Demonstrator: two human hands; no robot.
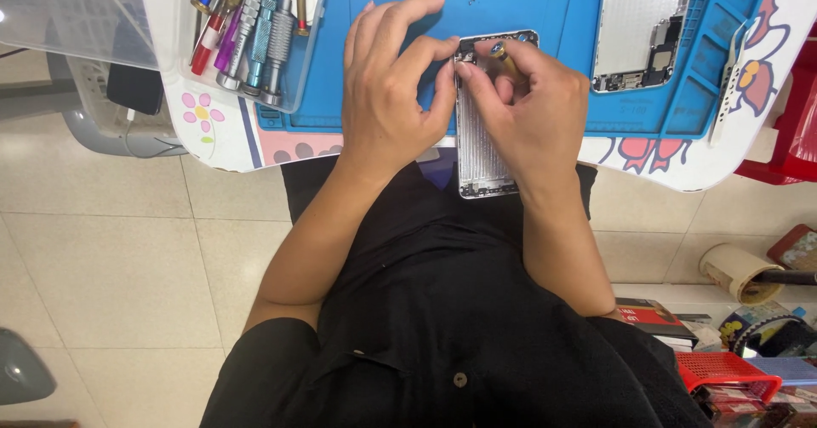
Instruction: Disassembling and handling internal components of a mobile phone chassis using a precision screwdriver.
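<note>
Honestly, we've got the left hand (393, 96) pinching the phone housing (483, 122) at its top-left corner, at 6 o'clock on the blue mat (374, 71), while the right hand (532, 109) has its grip pressed around a small screwdriver (504, 56). One slip could strip a screw or shoot it onto the floor.

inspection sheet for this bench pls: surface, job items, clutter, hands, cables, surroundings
Surface: blue work mat on a white table with flower prints.
Job's things: silver phone housing, inside facing up, overhanging the table edge; yellow-tipped tool at its top end.
Clutter: clear tray of screwdrivers; second phone housing on the mat.
Grippers: left hand pinches the housing's top corner; right hand holds the tool.
Cables: a thin cord under the table, left.
Surroundings: tiled floor; red basket and tape roll at right.
</note>
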